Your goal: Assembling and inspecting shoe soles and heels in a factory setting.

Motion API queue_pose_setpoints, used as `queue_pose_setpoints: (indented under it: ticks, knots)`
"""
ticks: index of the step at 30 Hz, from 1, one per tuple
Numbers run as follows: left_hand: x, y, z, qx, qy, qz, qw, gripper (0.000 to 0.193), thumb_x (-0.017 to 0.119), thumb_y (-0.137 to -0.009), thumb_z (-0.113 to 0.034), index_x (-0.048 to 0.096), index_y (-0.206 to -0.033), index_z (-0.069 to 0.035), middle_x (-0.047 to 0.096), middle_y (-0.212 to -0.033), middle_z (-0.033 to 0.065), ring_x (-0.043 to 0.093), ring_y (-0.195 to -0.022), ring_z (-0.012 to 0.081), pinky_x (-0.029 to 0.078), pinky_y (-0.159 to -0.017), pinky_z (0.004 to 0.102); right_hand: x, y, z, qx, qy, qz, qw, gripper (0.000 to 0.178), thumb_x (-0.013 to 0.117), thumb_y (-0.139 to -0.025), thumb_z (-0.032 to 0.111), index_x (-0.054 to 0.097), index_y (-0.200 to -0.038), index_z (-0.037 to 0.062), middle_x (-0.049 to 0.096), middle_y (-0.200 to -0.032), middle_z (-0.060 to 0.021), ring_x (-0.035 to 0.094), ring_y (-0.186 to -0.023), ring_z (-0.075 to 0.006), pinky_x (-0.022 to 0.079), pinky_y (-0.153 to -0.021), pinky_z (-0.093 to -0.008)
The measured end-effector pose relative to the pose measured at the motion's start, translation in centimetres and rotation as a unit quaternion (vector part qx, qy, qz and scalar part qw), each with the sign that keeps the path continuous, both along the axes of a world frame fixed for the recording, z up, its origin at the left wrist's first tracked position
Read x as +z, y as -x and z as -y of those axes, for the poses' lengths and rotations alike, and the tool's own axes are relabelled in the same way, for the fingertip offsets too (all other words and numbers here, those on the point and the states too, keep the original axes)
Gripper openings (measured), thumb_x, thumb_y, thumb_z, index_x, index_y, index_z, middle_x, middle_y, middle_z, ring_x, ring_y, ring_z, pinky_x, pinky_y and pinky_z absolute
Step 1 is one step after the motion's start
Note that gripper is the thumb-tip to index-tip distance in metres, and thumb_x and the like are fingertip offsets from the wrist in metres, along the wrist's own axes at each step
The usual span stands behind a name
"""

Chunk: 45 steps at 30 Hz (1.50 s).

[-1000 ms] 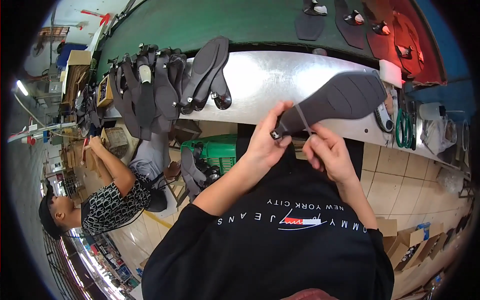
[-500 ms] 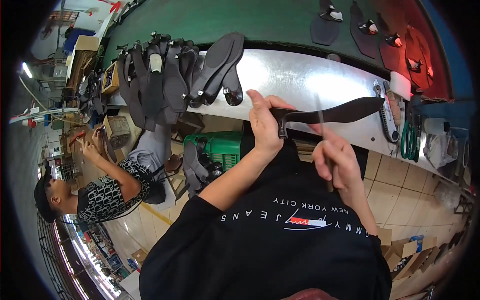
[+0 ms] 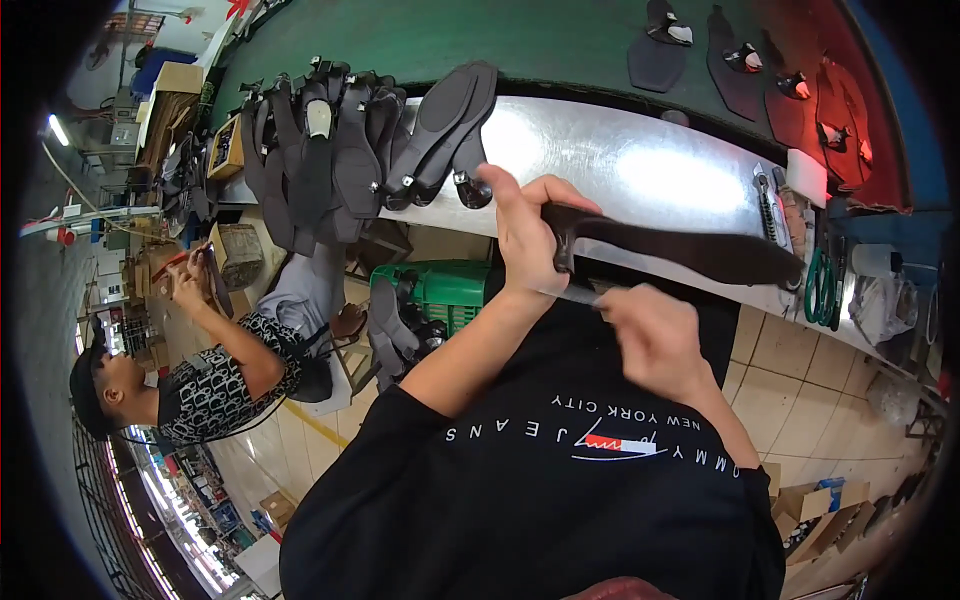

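Observation:
My left hand [image 3: 525, 235] is closed round the heel end of a dark brown heeled shoe sole [image 3: 690, 248], thumb raised. The sole stretches rightward over the metal bench edge, its underside blurred slightly. In front of my black shirt, my right hand [image 3: 655, 335] is closed on a thin, pale blade-like tool [image 3: 580, 294]. The tool's tip points left, below the shoe heel and close to my left wrist; its handle is hidden in my fist. Motion smears the blade, so its exact kind is unclear.
Many dark heeled soles [image 3: 355, 150] are heaped on the steel bench [image 3: 560, 130]. At right lie a utility knife [image 3: 768, 210], green-handled scissors [image 3: 820, 285] and a white block [image 3: 806, 177]. More soles sit on a green belt [image 3: 560, 45]. A co-worker [image 3: 220, 370] sits left, beside a green crate [image 3: 440, 300].
My right hand has swung the tool from pointing upward to pointing left, toward my left wrist. The sole's far end has dipped and turned, showing a broader face.

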<state>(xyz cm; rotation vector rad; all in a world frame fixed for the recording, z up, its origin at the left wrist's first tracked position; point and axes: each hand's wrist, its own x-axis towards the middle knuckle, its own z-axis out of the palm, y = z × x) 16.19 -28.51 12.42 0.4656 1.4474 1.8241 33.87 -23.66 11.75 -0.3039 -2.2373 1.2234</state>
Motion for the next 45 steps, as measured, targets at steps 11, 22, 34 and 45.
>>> queue_pose_setpoints:
  ticks: [11, 22, 34, 45]
  knots:
    - [-1.8, -1.8, -0.7, -0.065, -0.124, 0.508, 0.85, 0.04, 0.067, -0.084, -0.047, 0.048, -0.065, -0.017, 0.044, -0.062, -0.0047, 0.052, -0.067, 0.0175, 0.046, -0.085, 0.035, -0.4, 1.0, 0.2, -0.168, 0.026, 0.005, 0.985, 0.008, 0.061, -0.084, -0.003, 0.06, -0.09, 0.001, 0.061, -0.075, -0.0128, 0.06, -0.06, -0.0282, 0.047, -0.054, -0.033]
    - [-2.9, -1.3, -1.6, -0.014, -0.031, 0.392, 0.92, 0.04, 0.053, -0.096, -0.044, 0.045, -0.069, -0.016, 0.042, -0.063, -0.0013, 0.051, -0.062, 0.0197, 0.042, -0.065, 0.0348, -0.9, 1.1, 1.4, -0.128, 0.044, 0.036, 0.99, 0.008, 0.06, -0.083, -0.002, 0.058, -0.089, 0.0017, 0.059, -0.074, -0.0139, 0.059, -0.061, -0.0316, 0.046, -0.054, -0.0371]
    - [-2.9, -1.8, -2.3, 0.043, 0.01, 0.484, 0.874, 0.045, 0.059, -0.088, -0.058, 0.052, -0.072, -0.016, 0.053, -0.068, -0.0003, 0.053, -0.065, 0.0185, 0.046, -0.065, 0.0344, 1.1, 0.8, 1.0, -0.088, 0.366, 0.039, 0.926, 0.061, 0.05, -0.092, 0.002, 0.028, -0.149, 0.0098, 0.061, -0.07, -0.0059, 0.055, -0.055, -0.0101, 0.045, -0.052, -0.024]
    - [-3.6, -2.5, -1.8, -0.065, -0.052, 0.344, 0.935, 0.046, 0.043, -0.093, -0.064, 0.04, -0.074, -0.022, 0.04, -0.068, -0.0058, 0.042, -0.063, 0.0091, 0.036, -0.053, 0.0282, 0.5, 1.1, 0.8, 0.008, 0.555, 0.006, 0.832, 0.059, 0.042, -0.099, 0.005, 0.024, -0.153, 0.0195, 0.046, -0.065, 0.0018, 0.04, -0.056, -0.0042, 0.035, -0.05, -0.0184]
